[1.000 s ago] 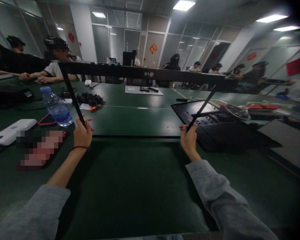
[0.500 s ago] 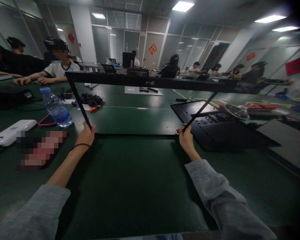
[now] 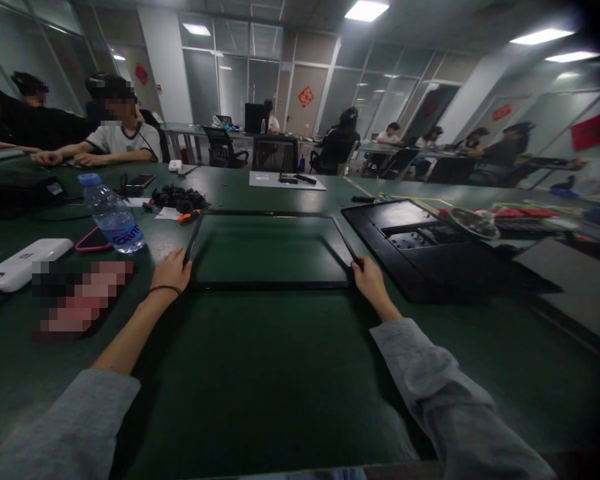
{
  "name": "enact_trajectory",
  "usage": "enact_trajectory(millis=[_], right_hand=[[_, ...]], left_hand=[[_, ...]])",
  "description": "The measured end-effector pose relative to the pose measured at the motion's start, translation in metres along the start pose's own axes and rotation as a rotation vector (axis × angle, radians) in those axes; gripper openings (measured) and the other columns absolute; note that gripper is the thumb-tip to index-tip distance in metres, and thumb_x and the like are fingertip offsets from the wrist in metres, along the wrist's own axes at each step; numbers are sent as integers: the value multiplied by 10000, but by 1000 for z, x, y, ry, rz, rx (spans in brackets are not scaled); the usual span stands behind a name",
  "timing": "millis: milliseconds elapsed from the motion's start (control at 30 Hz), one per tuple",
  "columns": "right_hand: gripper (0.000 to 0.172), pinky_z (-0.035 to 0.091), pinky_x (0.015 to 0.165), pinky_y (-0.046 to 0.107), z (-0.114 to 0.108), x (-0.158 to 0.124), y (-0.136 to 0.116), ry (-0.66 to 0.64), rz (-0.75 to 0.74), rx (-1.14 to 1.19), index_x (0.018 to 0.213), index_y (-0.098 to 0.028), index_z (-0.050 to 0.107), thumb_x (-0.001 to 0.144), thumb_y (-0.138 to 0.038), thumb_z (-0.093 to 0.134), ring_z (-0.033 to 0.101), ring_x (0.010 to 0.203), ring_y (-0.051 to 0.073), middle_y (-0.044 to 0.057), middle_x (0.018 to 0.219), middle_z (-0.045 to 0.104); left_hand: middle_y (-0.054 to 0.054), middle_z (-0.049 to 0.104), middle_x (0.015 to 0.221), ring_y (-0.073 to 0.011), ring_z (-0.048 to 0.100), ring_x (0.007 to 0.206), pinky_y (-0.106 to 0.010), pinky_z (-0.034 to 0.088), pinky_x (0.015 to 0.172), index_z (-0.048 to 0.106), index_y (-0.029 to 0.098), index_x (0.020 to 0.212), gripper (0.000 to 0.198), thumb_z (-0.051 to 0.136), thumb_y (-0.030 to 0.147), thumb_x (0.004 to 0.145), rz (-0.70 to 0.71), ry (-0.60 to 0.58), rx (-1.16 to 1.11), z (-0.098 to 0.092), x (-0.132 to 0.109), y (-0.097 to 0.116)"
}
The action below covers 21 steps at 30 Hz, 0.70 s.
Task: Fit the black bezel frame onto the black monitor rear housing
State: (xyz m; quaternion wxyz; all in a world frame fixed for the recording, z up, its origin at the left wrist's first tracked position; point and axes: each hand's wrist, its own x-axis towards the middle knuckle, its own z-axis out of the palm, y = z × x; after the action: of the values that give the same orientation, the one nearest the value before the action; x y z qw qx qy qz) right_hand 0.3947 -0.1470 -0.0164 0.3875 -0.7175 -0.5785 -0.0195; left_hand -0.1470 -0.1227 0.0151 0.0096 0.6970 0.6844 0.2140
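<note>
Closest in, grey sleeves (image 3: 423, 373) reaching out over a green worktop (image 3: 275, 387). Next, left hand (image 3: 171, 275) grasping the left bar of a thin black frame (image 3: 275, 286) by its near corner; right hand (image 3: 371, 280) curled likewise round the right bar. Frame set between both hands, low over the worktop, one long bar near and one far. Probably raised a little at the far bar, judging by the dark band inside the opening; cannot tell whether touching down along the near one.

As judged, at the step of steadying the frame low by its two sides. For the next move, best to keep an even hold and match both wrists, so as not to twist so slim a rim.

Just right of the right hand, a large black panel (image 3: 420, 260) lying on the worktop. To the left, a blurred reddish thing (image 3: 87, 300), a white device (image 3: 27, 262), a water bottle (image 3: 114, 217). Near the frame's far left corner, a tangle of black cables (image 3: 180, 199); past the far bar, a pale sheet (image 3: 265, 181). Farther, a co-worker's hands (image 3: 87, 159) at left, then mesh chairs (image 3: 275, 153).
</note>
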Motion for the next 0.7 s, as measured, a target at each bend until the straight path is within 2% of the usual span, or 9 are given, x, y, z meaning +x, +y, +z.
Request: enact_trajectory(millis=[100,233,300,367,500,600,700], right_hand=[[283,425,1043,573,5,2,6,-12,-46,-77,1020,-138,685,807,-240,529,609,1091,357,210,1040,695],[331,433,1039,558,3,2,4,-16,-48,-61,1073,-152,711,804,-197,523,604,1066,332,176,1020,686],[360,460,1019,523,1,1,1,-35,-36,-31,1094,-160,725,806,-183,511,617,1025,306,158,1020,689],[367,493,981,491,-2,1,-1,-57,-17,14,1089,-167,739,809,-180,502,632,972,282,140,1011,696],[337,529,934,463,-6,1,-1,-42,30,105,1031,-188,758,808,-196,505,656,908,248,108,987,712],[307,532,955,464,-10,2,-1,-13,73,157,996,-194,758,792,-205,528,681,924,245,99,985,732],[306,541,961,458,-13,4,-2,2,101,215,1005,-195,745,771,-217,549,703,938,245,104,1030,747]], left_hand=[[-211,520,1532,-372,490,1397,-531,431,1141,635,95,1348,490,434,296,950,-6,-68,59,6,2,-7],[-174,497,1564,-351,470,1418,-526,397,1164,596,157,1425,537,467,388,957,-12,-51,-1,5,3,-6],[-148,474,1590,-338,434,1449,-536,377,1173,560,198,1471,597,494,482,950,55,-69,-83,3,0,-1],[-119,496,1580,-329,416,1462,-554,358,1178,584,246,1452,620,525,572,927,177,-147,-151,-1,-5,7],[-92,560,1530,-333,472,1423,-576,352,1168,671,315,1349,623,659,656,827,360,-314,-174,-11,-16,23],[-87,614,1465,-322,544,1348,-527,411,1127,745,306,1191,555,726,662,765,390,-316,-182,-14,-18,29],[-81,714,1269,-296,642,1178,-471,491,1024,759,269,1006,458,688,668,792,351,-265,-220,-14,-15,28]])
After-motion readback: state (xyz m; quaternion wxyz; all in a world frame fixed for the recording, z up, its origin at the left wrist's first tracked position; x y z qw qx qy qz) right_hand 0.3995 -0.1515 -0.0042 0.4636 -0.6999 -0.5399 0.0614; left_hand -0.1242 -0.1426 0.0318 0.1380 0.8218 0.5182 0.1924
